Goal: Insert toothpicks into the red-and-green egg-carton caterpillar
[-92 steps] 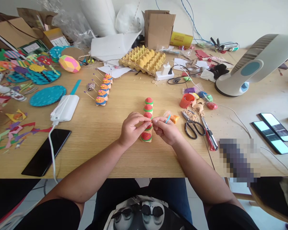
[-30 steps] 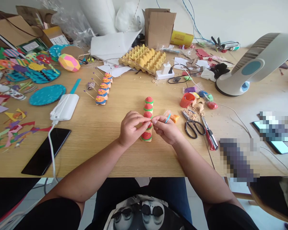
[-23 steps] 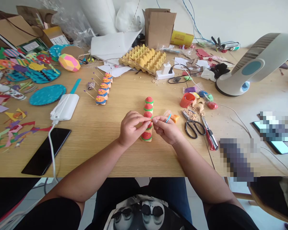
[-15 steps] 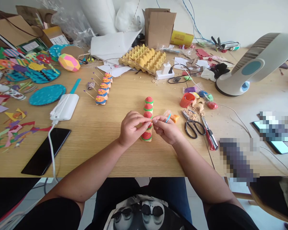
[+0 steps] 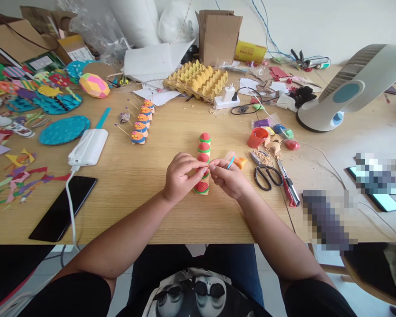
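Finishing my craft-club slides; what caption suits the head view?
Left hand and right hand close together over a red and green domed strip, scissors nearby.

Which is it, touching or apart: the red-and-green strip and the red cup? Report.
Apart. The head view shows bare tabletop between the red-and-green strip and the red cup.

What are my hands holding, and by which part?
Your right hand holds a thin blue stick, gripped part hidden. The left hand seems to pinch a tiny orange bit; where is unclear.
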A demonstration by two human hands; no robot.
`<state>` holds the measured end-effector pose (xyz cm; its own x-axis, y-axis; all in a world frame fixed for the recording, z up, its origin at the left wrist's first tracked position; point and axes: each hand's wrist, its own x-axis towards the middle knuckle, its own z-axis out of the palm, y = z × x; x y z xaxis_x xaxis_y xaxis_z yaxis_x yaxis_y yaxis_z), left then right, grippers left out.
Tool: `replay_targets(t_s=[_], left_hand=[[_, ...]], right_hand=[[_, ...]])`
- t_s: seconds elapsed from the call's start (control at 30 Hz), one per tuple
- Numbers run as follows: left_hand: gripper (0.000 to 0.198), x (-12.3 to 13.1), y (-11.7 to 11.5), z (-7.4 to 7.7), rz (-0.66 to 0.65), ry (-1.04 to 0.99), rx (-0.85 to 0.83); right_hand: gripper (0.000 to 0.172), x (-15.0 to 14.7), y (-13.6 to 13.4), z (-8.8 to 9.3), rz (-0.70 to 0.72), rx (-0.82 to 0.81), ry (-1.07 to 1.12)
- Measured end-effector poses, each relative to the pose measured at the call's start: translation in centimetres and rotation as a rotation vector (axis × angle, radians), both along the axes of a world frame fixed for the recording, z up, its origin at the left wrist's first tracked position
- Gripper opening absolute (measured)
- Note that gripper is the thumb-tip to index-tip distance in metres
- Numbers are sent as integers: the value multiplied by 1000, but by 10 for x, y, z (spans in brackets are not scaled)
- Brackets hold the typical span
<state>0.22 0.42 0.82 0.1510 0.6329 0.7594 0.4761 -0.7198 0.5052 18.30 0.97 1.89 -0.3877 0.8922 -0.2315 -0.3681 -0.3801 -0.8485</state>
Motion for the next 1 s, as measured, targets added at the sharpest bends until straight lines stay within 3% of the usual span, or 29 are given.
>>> replay_targets(t_s=[0.47, 0.67, 1.0], left_hand=[[7, -1, 1, -2, 23, 0, 10], [5, -1, 1, -2, 68, 22, -10], [6, -2, 2, -4, 49, 34, 45]], right_hand=[[43, -1, 0, -1, -3, 28, -36], [38, -1, 2, -6, -43, 153, -150], [30, -1, -2, 3, -117, 336, -230]])
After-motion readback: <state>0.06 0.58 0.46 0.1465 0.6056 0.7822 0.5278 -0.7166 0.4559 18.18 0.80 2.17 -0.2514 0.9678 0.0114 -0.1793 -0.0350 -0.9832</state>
